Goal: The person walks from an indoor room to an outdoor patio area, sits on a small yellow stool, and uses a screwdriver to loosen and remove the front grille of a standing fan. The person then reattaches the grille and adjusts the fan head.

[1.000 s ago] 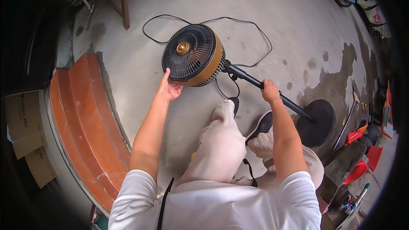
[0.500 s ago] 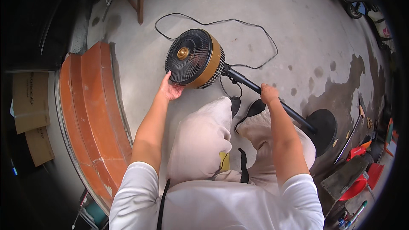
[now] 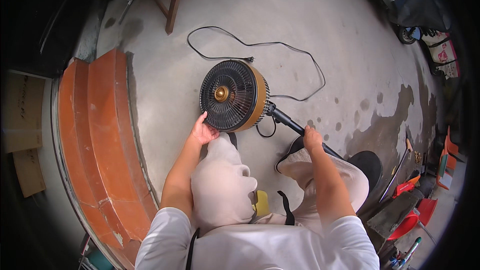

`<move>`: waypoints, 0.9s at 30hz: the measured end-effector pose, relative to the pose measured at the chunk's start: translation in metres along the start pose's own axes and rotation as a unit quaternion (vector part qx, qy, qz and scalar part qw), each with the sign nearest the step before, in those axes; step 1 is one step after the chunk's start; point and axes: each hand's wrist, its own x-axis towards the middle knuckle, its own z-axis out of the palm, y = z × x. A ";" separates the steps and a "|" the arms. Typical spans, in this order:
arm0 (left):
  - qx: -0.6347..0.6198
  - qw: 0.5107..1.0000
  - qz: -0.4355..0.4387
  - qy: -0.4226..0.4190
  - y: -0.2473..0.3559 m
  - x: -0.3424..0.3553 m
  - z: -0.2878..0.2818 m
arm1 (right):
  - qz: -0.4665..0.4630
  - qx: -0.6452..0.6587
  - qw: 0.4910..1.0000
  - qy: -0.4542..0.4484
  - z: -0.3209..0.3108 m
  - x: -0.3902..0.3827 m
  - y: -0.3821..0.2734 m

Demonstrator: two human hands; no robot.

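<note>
A pedestal fan lies tilted in front of me, its round black and gold fan head [image 3: 239,94] at the left end. My left hand [image 3: 204,131] grips the lower rim of the head, thumb on the front grille and the other fingers underneath. My right hand [image 3: 313,138] is wrapped around the black pole [image 3: 287,118]. Beyond that hand the pole runs down to a round black base [image 3: 369,164], partly hidden by my right leg. A thin black power cord [image 3: 312,65] loops over the floor behind the fan, its plug [image 3: 248,59] lying just past the head.
Orange tiled steps [image 3: 107,135] rise on the left. Wooden furniture legs [image 3: 176,5] stand at the far side. To the right are a wet patch [image 3: 387,115] on the concrete, a red dustpan [image 3: 405,224], a long-handled tool [image 3: 397,172] and other clutter. Cardboard [image 3: 25,115] leans at far left.
The fan head and both hands have come nearer to me, and the plug now shows beyond the head. My left leg has shifted left. Both hands keep their hold.
</note>
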 end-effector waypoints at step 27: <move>0.398 0.910 0.057 0.099 0.113 0.016 0.008 | -0.119 0.454 0.874 0.125 -0.156 -0.019 -0.185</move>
